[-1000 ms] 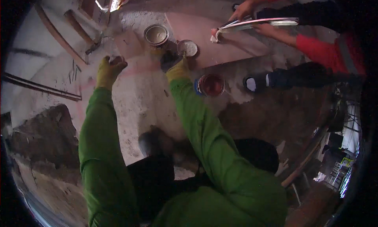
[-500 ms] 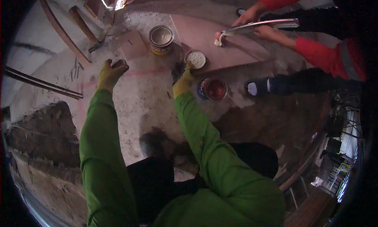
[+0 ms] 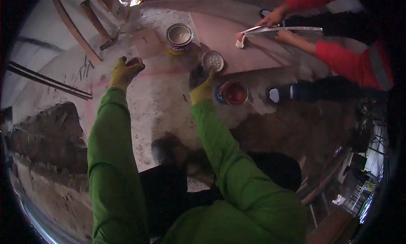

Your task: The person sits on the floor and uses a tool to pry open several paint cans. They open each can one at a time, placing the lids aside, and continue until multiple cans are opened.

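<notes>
My left hand, in a yellow glove, is closed round a small round dark object with a paler rim, perhaps a cap. In my right hand, also gloved, the fingers grip the near edge of a round lid with pale spots on its face. Dark patches on the glove partly hide that grip. Just beyond, an open can contains cream-coloured paste. Right of my right hand stands a blue-sided open can with a reddish inside. A flat pinkish board lies beside the lid.
A co-worker's red-sleeved arms reach in from the right, holding a long thin strip above the board. At the left are a hammer, a curved wooden strip and dark rods. A smaller board lies near the paste can.
The view has shifted slightly, moving most things a little right and up. The spotted lid appears tilted slightly differently. The co-worker's strip has turned. Both my hands keep their grips.
</notes>
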The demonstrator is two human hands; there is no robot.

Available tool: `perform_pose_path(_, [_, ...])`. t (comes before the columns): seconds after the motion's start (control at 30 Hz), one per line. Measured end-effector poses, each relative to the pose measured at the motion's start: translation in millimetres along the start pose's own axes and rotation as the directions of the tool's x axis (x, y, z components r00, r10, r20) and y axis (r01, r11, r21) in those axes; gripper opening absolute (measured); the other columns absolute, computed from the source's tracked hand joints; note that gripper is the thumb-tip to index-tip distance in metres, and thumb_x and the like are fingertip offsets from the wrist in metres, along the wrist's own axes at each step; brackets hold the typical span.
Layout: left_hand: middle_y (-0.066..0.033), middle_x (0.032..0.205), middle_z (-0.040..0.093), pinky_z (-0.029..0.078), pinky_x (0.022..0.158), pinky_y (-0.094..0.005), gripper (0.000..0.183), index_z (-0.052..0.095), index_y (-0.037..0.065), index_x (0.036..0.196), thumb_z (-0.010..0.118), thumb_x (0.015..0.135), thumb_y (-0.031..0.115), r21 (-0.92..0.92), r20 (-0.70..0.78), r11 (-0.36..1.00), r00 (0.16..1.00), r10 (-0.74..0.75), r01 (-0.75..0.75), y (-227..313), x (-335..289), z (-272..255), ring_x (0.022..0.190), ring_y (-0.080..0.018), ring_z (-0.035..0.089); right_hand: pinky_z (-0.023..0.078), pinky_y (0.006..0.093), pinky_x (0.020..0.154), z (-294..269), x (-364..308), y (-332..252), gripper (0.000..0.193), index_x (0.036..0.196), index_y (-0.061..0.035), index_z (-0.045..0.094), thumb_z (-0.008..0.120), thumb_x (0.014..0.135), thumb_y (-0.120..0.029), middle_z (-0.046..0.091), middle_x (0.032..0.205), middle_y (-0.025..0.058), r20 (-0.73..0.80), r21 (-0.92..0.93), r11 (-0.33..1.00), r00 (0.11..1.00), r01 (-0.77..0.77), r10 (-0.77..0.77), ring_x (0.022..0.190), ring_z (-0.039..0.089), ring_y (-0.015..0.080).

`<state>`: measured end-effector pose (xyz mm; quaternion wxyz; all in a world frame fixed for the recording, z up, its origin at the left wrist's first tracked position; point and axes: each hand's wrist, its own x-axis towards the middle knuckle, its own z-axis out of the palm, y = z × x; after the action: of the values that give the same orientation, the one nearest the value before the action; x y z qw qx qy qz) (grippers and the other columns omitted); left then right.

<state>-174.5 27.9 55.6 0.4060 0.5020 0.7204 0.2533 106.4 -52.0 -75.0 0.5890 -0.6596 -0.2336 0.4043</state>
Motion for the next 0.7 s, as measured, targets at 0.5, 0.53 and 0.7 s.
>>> perform_pose_path(0.5, [-0.0214, 0.132, 0.069, 0.051, 0.106, -0.0441, 0.098, 0.056, 0.001, 0.144, 0.089, 0.065, 0.049, 0.177, -0.115, 0.984, 0.993, 0.012, 0.009, -11, 7, -7, 0.125, -0.0374, 0.066, 0.051, 0.0503, 0.092, 73, 62, -188, 0.044, 0.107, -0.0083, 0.075, 0.085, 0.078, -0.040, 0.067, 0.123, 0.0164, 0.767, -0.460, -0.036, 0.376, 0.887, -0.521, 0.112, 0.065, 0.0361])
perform_pose_path(0.53, [-0.0213, 0.131, 0.070, 0.051, 0.106, -0.0443, 0.096, 0.057, 0.002, 0.143, 0.089, 0.065, 0.049, 0.179, -0.132, 0.984, 0.991, 0.005, 0.019, -18, 11, -7, 0.124, -0.0378, 0.066, 0.051, 0.0500, 0.092, 88, 61, -192, 0.046, 0.107, -0.0089, 0.076, 0.085, 0.078, -0.043, 0.066, 0.126, 0.0152, 0.850, -0.445, -0.134, 0.371, 0.886, -0.374, 0.112, 0.064, 0.0349])
perform_pose_path(0.7, [-0.0196, 0.130, 0.070, 0.053, 0.103, -0.0450, 0.085, 0.061, 0.006, 0.137, 0.089, 0.067, 0.046, 0.314, -0.149, 0.949, 0.989, 0.026, 0.022, 5, -2, -8, 0.121, -0.0381, 0.067, 0.048, 0.0489, 0.105, 102, 82, -199, 0.059, 0.111, -0.0085, 0.075, 0.088, 0.071, -0.051, 0.061, 0.137, 0.0135, 0.916, -0.333, 0.056, 0.337, 0.941, -0.220, 0.129, 0.056, 0.0359])
